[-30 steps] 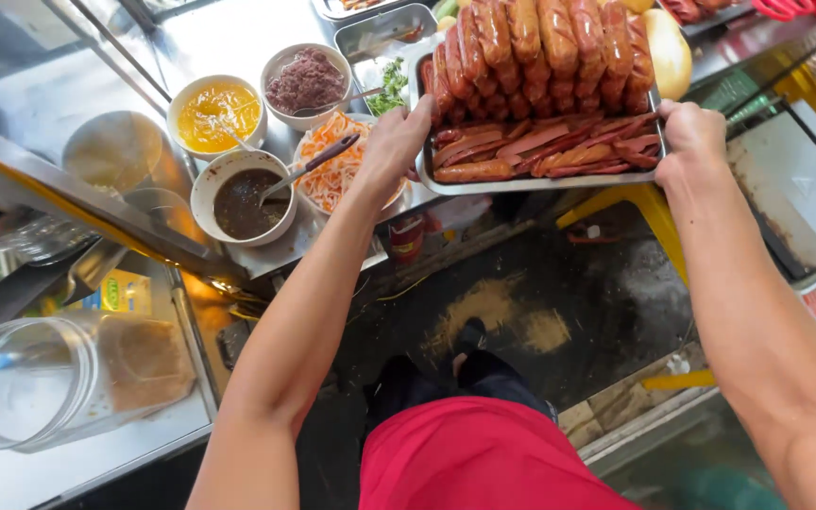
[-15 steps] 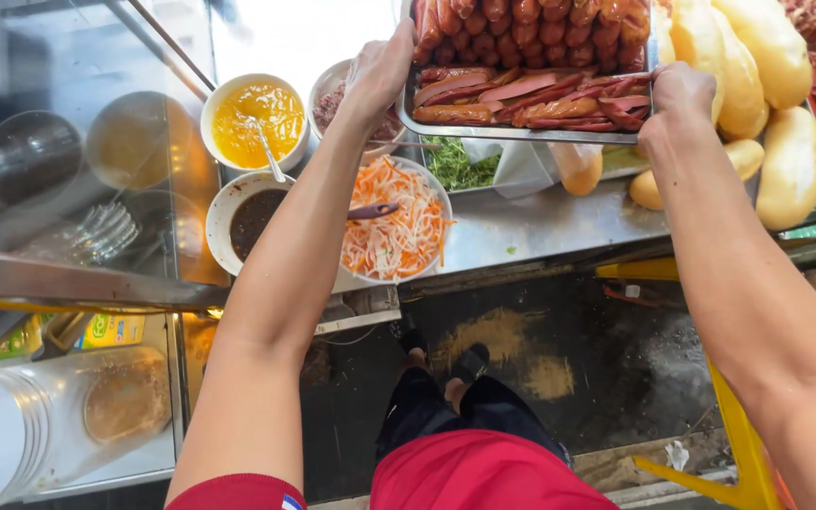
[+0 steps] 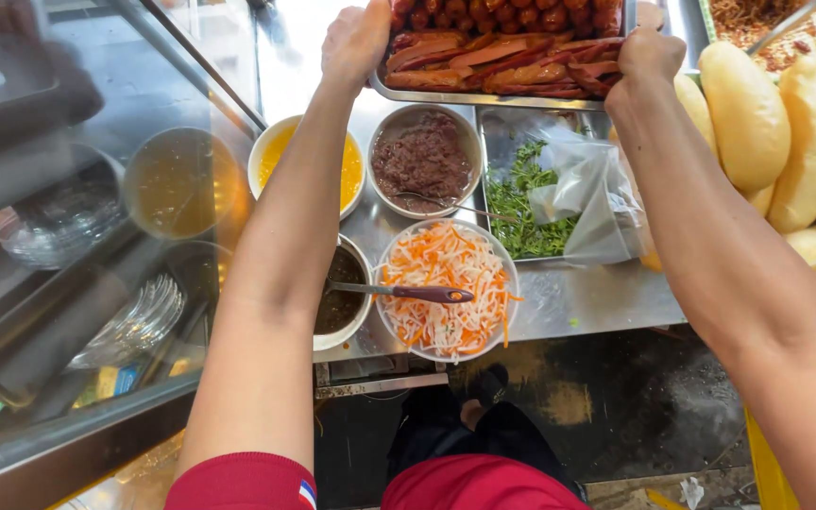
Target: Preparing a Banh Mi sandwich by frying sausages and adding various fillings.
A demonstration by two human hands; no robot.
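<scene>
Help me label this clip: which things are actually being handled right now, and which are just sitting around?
In hand:
- metal tray of sausages and sliced meat, gripped at its near edge by the left hand and the right hand

Lying about:
- bowl of shredded carrot and radish
- bowl of brown paste
- yellow sauce bowl
- herbs tray
- bread rolls

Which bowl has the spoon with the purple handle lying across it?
The bowl of shredded carrot and white radish, nearest the person. The yellow sauce bowl has no spoon showing, and the brown paste bowl holds a metal one.

Head camera looks steeply down, close over counter.
</scene>
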